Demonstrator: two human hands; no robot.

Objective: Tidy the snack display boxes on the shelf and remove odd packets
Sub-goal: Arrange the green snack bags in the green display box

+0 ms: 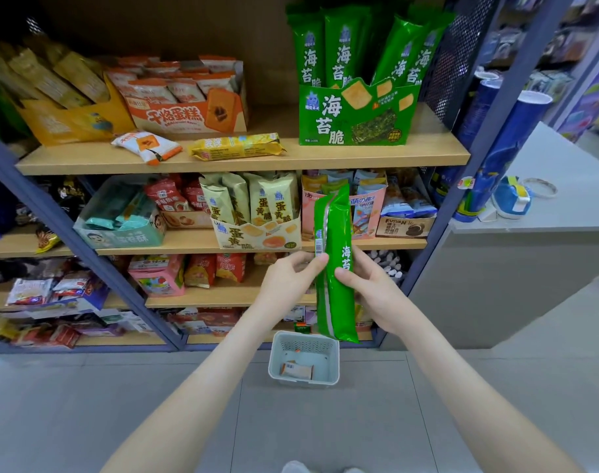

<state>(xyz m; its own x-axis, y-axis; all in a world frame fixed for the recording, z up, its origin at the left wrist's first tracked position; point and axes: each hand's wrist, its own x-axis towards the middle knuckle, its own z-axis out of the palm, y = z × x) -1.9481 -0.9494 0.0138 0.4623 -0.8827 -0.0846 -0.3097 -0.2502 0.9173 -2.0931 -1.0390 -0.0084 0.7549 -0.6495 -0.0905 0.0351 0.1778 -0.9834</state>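
Note:
A long green seaweed-cracker packet [337, 233] stands upright in front of the shelves, held from both sides. My left hand [293, 279] pinches its left edge near the barcode. My right hand [373, 291] grips its right side. On the top shelf sits the matching green display box [356, 114] with several of the same packets standing in it. Loose on that shelf lie an orange-and-white packet [147, 145] and a yellow packet [236, 146], in front of the orange cake box [188, 107].
A small grey basket [277, 356] stands on the floor below my hands with one orange packet [296, 370] inside. The middle shelf carries a yellow egg-yolk cracker box [257, 233], a teal box [120, 233] and a pink box [366, 213]. A white counter [530, 213] stands at right.

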